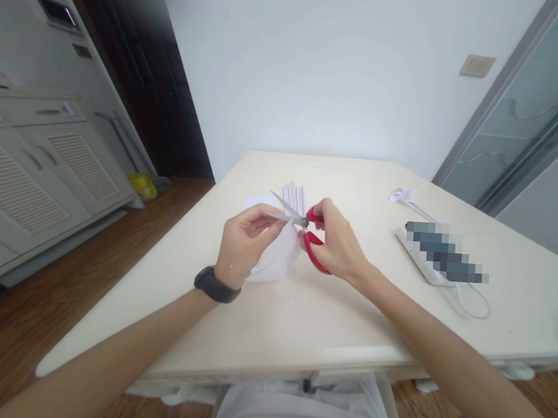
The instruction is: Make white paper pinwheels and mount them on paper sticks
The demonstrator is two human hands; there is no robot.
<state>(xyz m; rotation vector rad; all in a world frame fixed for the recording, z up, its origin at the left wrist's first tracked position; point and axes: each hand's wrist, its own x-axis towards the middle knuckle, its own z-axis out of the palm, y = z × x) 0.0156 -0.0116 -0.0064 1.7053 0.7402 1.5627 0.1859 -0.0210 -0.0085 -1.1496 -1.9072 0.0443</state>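
— Where are the scissors (306,229) right now?

— In the right hand (336,241), fingers through the red handles, raised just above the middle of the tabletop (348,314). The blades are parted and point left and slightly far, toward the left hand (243,241).

— And that hand's grip?

— Pinched on a sheet of white paper (279,253), with the fingertips touching the lower blade's tip (whether the paper's edge already sits between the blades, I cannot tell). The paper hangs down from the pinch to the tabletop.

— Which hand is nearer the paper?

— The left; it holds it. The scissors' long axis runs right to left, meeting the paper from the right.

— Anything crowding them?

— A few white strips (295,197) lie just behind. A power strip (427,256) with its cord and a paper scrap (401,194) lie well apart on the right. The near edge is some way off.
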